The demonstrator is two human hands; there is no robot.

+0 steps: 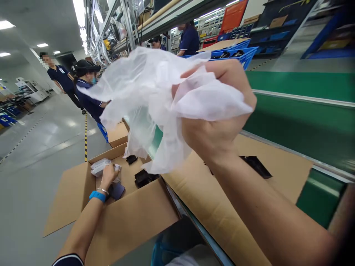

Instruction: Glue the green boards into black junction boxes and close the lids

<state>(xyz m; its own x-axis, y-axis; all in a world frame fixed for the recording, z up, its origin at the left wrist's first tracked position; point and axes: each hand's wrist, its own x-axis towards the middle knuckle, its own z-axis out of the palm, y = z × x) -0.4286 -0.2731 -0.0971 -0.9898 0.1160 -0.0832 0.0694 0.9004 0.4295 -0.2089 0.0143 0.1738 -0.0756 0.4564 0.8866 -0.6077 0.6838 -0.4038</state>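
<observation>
Raised in front of me, my right hand [219, 111] is closed around a bunch of crumpled, translucent white plastic bags [138, 88]. They hang loosely to the left and hide part of the conveyor behind. My left hand [108, 175] reaches down into an open cardboard box [133, 207], its fingers curled at a white-wrapped packet [100, 167]. The fingertips are mostly hidden. A small dark blue block [118, 190] lies close beside that wrist. Also inside the box are a small black part [131, 159] and a larger black part [144, 178].
A green conveyor belt [299, 111] runs along the right. On it lies flat cardboard [285, 159] with a black piece [256, 166]. Blue crates [235, 55] stand at the far end. Co-workers in dark shirts [84, 99] are at the left and back. Another cardboard box [118, 133] stands beyond mine.
</observation>
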